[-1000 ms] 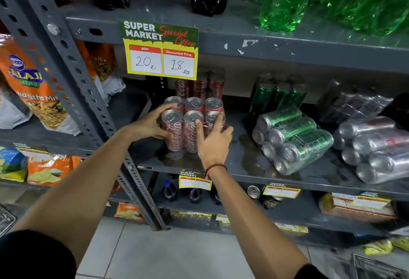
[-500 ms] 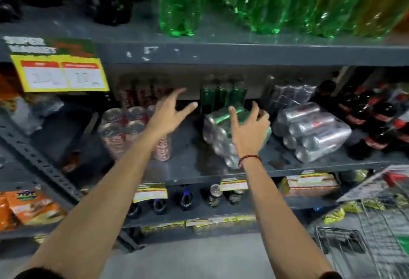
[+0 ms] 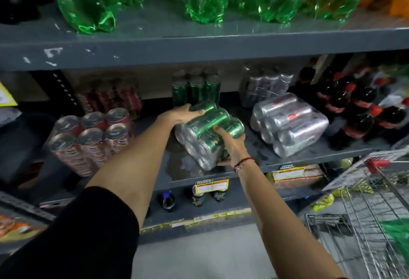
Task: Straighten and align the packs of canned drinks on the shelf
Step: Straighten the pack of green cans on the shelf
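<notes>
Both hands clamp the toppled green pack [image 3: 207, 133], left hand [image 3: 180, 113] on top, right hand [image 3: 231, 146] at its near end; best tip it upright squarely beside the red pack [image 3: 88, 137].

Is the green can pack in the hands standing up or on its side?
On its side: the green can pack shows can ends facing front-left, bodies lying lengthwise.

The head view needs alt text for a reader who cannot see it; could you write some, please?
Two bare hands, left and right, grip a shrink-wrapped pack of green cans lying on its side on a grey metal shelf, between an upright red pack and a toppled silver pack.
</notes>
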`<action>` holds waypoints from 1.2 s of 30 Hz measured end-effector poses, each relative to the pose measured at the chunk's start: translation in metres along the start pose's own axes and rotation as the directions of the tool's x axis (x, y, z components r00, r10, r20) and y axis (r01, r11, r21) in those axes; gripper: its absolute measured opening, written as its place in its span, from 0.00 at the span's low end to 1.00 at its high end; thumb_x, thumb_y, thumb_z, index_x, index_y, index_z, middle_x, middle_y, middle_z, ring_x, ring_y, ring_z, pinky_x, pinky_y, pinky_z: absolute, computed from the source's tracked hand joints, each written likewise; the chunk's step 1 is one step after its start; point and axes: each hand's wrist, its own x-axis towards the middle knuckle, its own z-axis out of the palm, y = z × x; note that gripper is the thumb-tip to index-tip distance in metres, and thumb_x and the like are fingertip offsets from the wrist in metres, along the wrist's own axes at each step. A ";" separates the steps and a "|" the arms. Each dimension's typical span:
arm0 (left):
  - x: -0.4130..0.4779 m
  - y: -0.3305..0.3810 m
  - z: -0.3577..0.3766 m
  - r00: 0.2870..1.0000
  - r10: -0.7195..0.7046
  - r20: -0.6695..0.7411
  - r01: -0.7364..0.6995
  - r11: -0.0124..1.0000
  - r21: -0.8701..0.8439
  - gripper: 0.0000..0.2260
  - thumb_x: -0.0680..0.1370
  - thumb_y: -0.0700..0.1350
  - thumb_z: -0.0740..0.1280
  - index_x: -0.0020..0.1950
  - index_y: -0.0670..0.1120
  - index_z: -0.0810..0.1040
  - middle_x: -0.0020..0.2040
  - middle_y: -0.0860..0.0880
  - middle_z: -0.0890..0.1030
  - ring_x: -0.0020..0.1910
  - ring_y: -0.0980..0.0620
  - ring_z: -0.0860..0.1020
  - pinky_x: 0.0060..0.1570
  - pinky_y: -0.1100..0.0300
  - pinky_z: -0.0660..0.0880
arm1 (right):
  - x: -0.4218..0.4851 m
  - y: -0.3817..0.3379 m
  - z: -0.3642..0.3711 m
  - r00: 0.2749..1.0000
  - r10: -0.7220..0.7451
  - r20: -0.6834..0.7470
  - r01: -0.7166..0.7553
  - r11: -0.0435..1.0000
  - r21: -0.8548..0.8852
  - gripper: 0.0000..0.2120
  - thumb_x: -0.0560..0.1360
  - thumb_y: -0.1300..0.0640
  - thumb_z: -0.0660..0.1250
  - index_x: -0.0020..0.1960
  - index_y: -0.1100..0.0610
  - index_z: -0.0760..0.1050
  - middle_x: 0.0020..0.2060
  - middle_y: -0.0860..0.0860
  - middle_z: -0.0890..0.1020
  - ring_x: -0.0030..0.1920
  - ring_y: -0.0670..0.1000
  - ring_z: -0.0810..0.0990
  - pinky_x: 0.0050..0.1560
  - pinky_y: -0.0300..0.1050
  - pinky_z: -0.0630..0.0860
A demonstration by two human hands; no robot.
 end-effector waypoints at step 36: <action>-0.117 0.010 0.112 0.844 -0.118 -0.523 -0.092 0.929 -0.358 0.42 0.72 0.66 0.62 0.74 0.59 0.36 0.73 0.36 0.29 0.73 0.27 0.48 0.71 0.37 0.56 | 0.005 -0.051 -0.039 0.662 -0.608 0.438 0.749 0.553 -0.365 0.35 0.73 0.40 0.65 0.76 0.43 0.54 0.75 0.52 0.62 0.73 0.49 0.61 0.72 0.50 0.60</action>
